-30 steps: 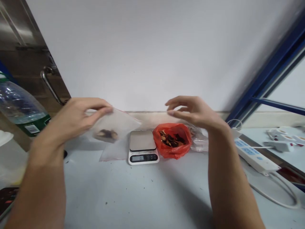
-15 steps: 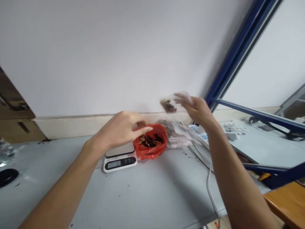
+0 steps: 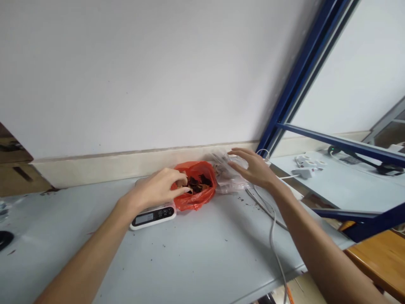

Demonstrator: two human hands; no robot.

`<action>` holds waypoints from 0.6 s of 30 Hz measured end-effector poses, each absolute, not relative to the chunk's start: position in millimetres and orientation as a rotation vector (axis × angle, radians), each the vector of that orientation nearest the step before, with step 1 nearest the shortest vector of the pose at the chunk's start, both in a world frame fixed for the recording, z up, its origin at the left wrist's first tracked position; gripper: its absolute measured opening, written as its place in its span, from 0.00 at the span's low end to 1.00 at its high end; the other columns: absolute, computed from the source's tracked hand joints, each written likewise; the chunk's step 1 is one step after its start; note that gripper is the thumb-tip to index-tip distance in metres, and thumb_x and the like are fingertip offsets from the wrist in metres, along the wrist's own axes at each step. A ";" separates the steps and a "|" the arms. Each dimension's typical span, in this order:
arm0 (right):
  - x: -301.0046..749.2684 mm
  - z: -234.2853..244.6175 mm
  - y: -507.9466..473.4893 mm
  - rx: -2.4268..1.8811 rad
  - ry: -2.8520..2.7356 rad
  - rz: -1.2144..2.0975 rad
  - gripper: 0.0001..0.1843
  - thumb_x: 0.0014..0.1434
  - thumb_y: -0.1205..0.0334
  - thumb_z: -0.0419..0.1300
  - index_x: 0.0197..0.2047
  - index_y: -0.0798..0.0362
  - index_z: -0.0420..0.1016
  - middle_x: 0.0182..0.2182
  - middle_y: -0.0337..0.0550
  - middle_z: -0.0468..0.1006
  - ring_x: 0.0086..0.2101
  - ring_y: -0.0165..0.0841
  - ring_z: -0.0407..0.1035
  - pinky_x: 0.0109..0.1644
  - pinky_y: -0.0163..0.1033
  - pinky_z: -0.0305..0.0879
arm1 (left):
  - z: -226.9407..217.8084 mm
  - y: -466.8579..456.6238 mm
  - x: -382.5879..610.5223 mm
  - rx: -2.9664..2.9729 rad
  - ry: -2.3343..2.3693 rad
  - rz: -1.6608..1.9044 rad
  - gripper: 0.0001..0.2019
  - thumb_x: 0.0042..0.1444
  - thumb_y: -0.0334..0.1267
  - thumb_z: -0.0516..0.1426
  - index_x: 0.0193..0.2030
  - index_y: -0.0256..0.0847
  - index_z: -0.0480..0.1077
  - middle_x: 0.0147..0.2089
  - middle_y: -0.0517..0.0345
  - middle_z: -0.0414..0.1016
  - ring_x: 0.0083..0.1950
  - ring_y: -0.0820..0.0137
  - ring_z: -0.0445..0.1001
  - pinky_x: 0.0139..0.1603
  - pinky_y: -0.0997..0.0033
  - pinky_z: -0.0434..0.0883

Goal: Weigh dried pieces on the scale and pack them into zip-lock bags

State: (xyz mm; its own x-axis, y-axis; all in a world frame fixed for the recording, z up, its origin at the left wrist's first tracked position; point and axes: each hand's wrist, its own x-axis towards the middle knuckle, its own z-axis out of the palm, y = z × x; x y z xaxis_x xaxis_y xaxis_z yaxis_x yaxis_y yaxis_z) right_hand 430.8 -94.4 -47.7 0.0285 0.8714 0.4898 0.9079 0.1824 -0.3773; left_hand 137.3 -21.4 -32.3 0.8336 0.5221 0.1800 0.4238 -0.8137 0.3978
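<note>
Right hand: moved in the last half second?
Yes. The right hand dropped from above the red bag to the clear bags beside it.

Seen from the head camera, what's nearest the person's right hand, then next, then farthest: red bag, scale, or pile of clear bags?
1. pile of clear bags: right by the right hand, rightmost of the three.
2. red bag: just left of the pile.
3. scale: farthest left, past the red bag.

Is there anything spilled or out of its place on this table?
Yes. Small dark crumbs lie scattered on the grey table, mostly in front of the red bag and the clear bags. A white cable also hangs over the table's front edge.
</note>
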 end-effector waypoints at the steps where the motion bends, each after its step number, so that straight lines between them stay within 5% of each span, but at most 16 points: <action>1: 418.5 -41.9 -89.1 -1.638 -1.869 -0.101 0.18 0.63 0.52 0.58 0.50 0.50 0.80 0.53 0.54 0.80 0.54 0.49 0.72 0.59 0.56 0.65 | -33.0 -21.0 133.2 2.665 0.743 0.398 0.14 0.62 0.47 0.54 0.37 0.43 0.77 0.38 0.55 0.80 0.37 0.64 0.76 0.36 0.69 0.68; 5: 359.8 -29.5 -60.7 -1.789 -2.205 0.201 0.09 0.61 0.60 0.59 0.41 0.50 0.82 0.39 0.47 0.84 0.38 0.40 0.77 0.43 0.41 0.69 | -35.7 -19.5 115.7 2.619 0.843 0.344 0.15 0.63 0.46 0.52 0.40 0.44 0.77 0.43 0.56 0.81 0.42 0.63 0.77 0.40 0.69 0.69; 9: 315.5 -32.6 -32.0 -2.239 -2.312 0.452 0.21 0.55 0.55 0.66 0.51 0.49 0.78 0.48 0.48 0.82 0.43 0.43 0.76 0.38 0.38 0.69 | -35.4 -16.9 99.0 2.595 0.892 0.307 0.15 0.64 0.47 0.51 0.42 0.47 0.77 0.45 0.59 0.81 0.45 0.64 0.77 0.43 0.69 0.69; 18: 294.3 -46.6 -17.3 -2.406 -2.357 0.578 0.15 0.53 0.72 0.62 0.44 0.53 0.80 0.30 0.45 0.81 0.31 0.39 0.76 0.29 0.37 0.66 | -17.5 -17.6 67.8 2.557 1.059 0.264 0.18 0.62 0.52 0.50 0.42 0.44 0.76 0.47 0.55 0.80 0.47 0.61 0.76 0.45 0.64 0.69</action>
State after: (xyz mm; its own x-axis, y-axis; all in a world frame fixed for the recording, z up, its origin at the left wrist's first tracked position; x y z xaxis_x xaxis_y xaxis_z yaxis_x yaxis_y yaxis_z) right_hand 294.3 -17.3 -46.6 0.0104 0.9068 -0.4215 0.9989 -0.0288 -0.0373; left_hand 67.8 -17.6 -17.5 0.7016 0.7117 0.0343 0.6445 -0.6544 0.3954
